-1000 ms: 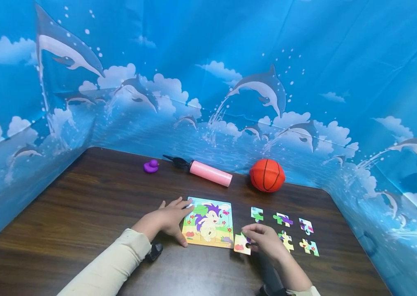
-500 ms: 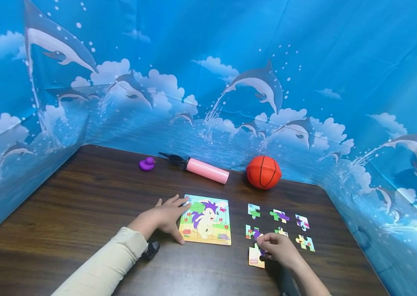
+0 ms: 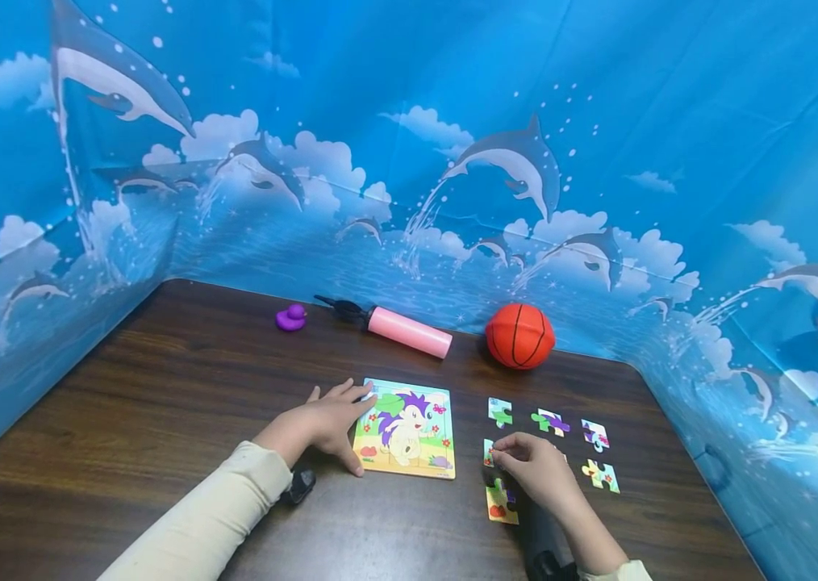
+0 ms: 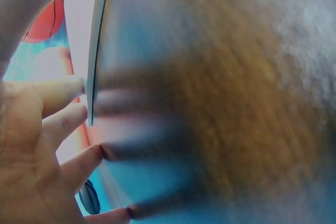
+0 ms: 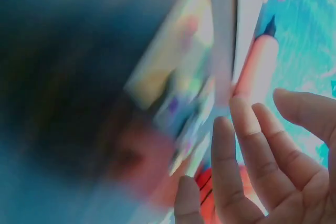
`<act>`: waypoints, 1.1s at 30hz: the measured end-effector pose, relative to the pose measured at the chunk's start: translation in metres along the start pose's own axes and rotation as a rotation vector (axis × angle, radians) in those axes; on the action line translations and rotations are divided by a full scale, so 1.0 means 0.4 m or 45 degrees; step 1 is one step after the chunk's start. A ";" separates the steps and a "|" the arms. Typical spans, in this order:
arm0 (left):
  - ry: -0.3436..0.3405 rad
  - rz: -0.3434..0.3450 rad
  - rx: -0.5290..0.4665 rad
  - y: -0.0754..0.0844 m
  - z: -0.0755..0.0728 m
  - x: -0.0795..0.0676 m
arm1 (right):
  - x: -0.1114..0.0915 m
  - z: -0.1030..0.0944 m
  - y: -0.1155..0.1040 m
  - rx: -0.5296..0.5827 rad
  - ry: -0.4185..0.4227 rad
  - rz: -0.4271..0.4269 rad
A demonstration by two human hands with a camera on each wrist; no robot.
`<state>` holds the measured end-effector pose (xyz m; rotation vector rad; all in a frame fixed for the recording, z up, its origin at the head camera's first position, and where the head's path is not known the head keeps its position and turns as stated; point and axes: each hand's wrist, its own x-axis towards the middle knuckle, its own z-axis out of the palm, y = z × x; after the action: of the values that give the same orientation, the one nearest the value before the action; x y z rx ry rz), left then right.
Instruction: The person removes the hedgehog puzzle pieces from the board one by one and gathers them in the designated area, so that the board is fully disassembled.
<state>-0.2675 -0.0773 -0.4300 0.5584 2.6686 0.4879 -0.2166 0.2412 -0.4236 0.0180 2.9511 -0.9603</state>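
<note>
A jigsaw board with a purple-haired hedgehog picture lies on the table. My left hand rests at its left edge, fingers spread, fingertips touching the board. To the right, several loose puzzle pieces lie in rows. My right hand hovers over the near-left ones, its fingertips beside a small jigsaw piece that it partly covers. Below it lies a yellow-and-green corner piece with red shapes, apart from the hand. In the right wrist view, the fingers and thumb stand apart, nothing between them.
Further right lie other jigsaw pieces. Along the back stand a purple rubber duck, a pink hand pump with a black nozzle and a red basketball-patterned ball. Behind the dark wooden table hangs a dolphin-print curtain.
My right hand has moved right from beside the board with the corner piece, laid it down and let go, then shifted slightly up. My left hand stays by the board.
</note>
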 end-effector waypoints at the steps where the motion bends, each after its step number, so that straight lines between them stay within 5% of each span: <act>1: 0.000 0.000 0.003 0.000 -0.001 -0.001 | 0.007 0.009 -0.017 -0.007 -0.003 -0.034; 8: -0.004 0.023 0.005 0.002 0.000 0.003 | 0.049 0.104 -0.138 -0.138 -0.193 -0.266; 16: -0.003 0.031 0.001 0.004 0.008 0.004 | 0.086 0.154 -0.195 -0.197 -0.414 -0.364; 33: -0.003 0.008 0.009 -0.001 0.003 0.002 | 0.109 0.160 -0.213 -0.129 -0.474 -0.388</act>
<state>-0.2680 -0.0770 -0.4315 0.5690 2.6686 0.4791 -0.2599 0.1347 -0.4268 -0.5631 2.6902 -0.7371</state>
